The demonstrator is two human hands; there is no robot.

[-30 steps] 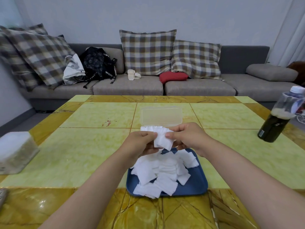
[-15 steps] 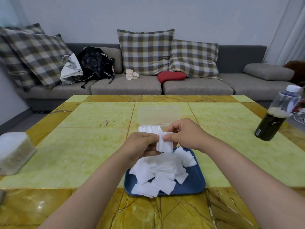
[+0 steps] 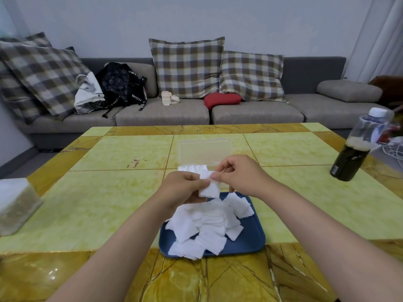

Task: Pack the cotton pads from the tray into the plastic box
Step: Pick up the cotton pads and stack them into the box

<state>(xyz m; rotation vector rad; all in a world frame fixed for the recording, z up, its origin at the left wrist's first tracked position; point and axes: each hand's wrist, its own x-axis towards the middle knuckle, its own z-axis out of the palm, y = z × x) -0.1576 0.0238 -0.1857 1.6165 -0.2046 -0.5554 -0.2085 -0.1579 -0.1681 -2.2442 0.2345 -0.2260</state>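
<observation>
A blue tray [image 3: 248, 243] near the table's front edge holds a loose heap of white cotton pads [image 3: 207, 223]. Behind it stands the clear plastic box [image 3: 204, 152] with its lid raised; a row of pads [image 3: 192, 168] shows at its front, mostly hidden by my hands. My left hand [image 3: 183, 188] and my right hand [image 3: 239, 175] meet above the tray's far end. Together they pinch a small stack of cotton pads [image 3: 209, 186], the left from the side and below, the right at the top edge.
A dark bottle with a white cap [image 3: 357, 149] stands at the table's right. A clear container with a white lid [image 3: 15, 205] sits at the left edge. Beyond the green and gold tiled table [image 3: 98, 192] is a grey sofa [image 3: 163, 114] with checked cushions and bags.
Both hands have stayed together on the stack, which now hangs more upright and squared between the fingers. The camera view has dipped slightly.
</observation>
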